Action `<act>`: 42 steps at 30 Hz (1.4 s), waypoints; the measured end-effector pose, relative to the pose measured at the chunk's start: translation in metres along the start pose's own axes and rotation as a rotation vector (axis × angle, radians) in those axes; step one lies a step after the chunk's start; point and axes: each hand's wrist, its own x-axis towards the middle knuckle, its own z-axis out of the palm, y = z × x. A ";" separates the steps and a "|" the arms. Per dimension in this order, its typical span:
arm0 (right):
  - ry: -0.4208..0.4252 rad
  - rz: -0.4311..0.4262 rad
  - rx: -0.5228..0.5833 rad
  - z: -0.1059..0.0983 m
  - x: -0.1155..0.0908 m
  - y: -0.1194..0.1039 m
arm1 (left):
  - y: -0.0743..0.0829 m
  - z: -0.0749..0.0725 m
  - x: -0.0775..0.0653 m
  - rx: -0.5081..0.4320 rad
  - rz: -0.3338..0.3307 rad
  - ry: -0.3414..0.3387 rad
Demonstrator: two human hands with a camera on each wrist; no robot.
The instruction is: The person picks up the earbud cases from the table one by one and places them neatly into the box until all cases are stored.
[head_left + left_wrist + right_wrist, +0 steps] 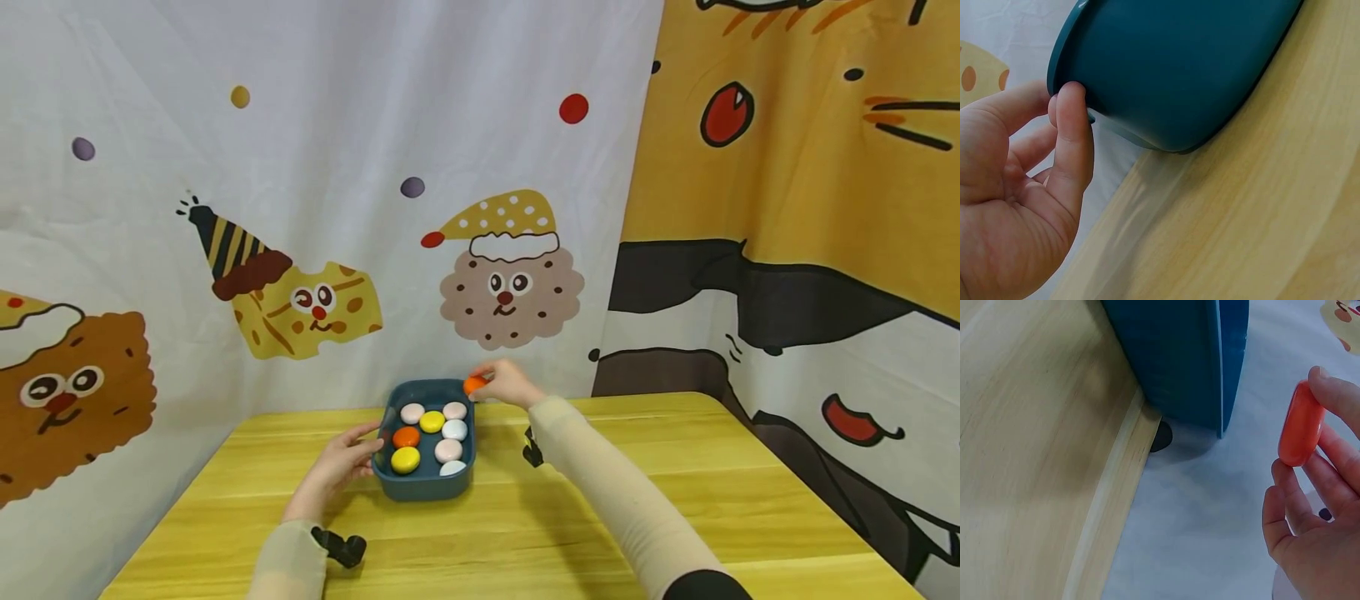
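A dark blue-green plastic bin (427,489) stands on the table and holds several smooth, rounded discs. They include a yellow disc (406,460), an orange disc (407,437), a pale pink disc (448,451) and a white disc (454,429). My left hand (341,462) pinches the bin's rim at its left side; thumb and fingers meet at the edge in the left wrist view. Above the bin's far right corner, my right hand (510,385) holds another orange disc (1302,425) between thumb and fingertips, apart from the bin.
The light wooden table (600,500) reaches back to a white curtain (337,125) printed with cartoon food. A yellow and black patterned curtain (795,192) hangs on the right. The bin stands close to the table's back edge.
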 end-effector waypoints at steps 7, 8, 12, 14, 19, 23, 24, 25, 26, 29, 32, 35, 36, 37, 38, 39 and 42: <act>-0.026 -0.002 0.025 0.006 0.002 -0.004 | 0.001 0.001 0.000 0.008 -0.006 0.019; -0.029 -0.004 0.025 0.007 0.002 -0.004 | 0.001 0.001 0.000 0.007 -0.005 0.021; -0.035 -0.011 0.025 0.009 0.003 -0.004 | 0.000 0.001 0.001 -0.001 -0.007 0.017; -0.035 -0.016 0.023 0.010 0.003 -0.005 | 0.000 0.001 0.002 0.000 -0.014 0.015; -0.048 -0.019 0.026 0.015 0.003 -0.008 | -0.001 0.002 0.003 0.004 -0.016 0.017; -0.061 -0.011 0.017 0.019 0.004 -0.011 | -0.001 0.002 0.004 -0.001 -0.014 0.017; -0.064 -0.013 0.013 0.019 0.005 -0.011 | -0.001 0.002 0.004 0.000 -0.013 0.013; -0.069 -0.014 0.008 0.020 0.005 -0.012 | -0.001 0.002 0.004 -0.005 -0.015 0.013; -0.073 -0.014 0.004 0.021 0.006 -0.013 | -0.002 0.002 0.004 -0.007 -0.016 0.011; -0.091 -0.021 -0.003 0.024 0.007 -0.016 | -0.002 0.001 0.003 -0.009 -0.018 0.011; -0.104 -0.023 -0.015 0.026 0.009 -0.017 | -0.004 0.001 0.002 -0.008 -0.019 0.013; -0.109 -0.028 -0.034 0.028 0.010 -0.018 | -0.004 0.001 0.002 -0.011 -0.023 0.019; -0.110 -0.034 -0.042 0.029 0.011 -0.018 | -0.004 0.001 0.002 -0.013 -0.026 0.024; -0.112 -0.041 -0.049 0.030 0.011 -0.018 | -0.004 0.001 0.002 -0.014 -0.027 0.026; -0.116 -0.045 -0.053 0.030 0.012 -0.018 | -0.004 0.001 0.002 -0.014 -0.027 0.026; -0.119 -0.049 -0.059 0.031 0.012 -0.019 | -0.004 0.000 0.002 -0.014 -0.027 0.024; -0.130 -0.058 -0.065 0.033 0.013 -0.019 | -0.002 0.000 0.002 -0.013 -0.021 0.016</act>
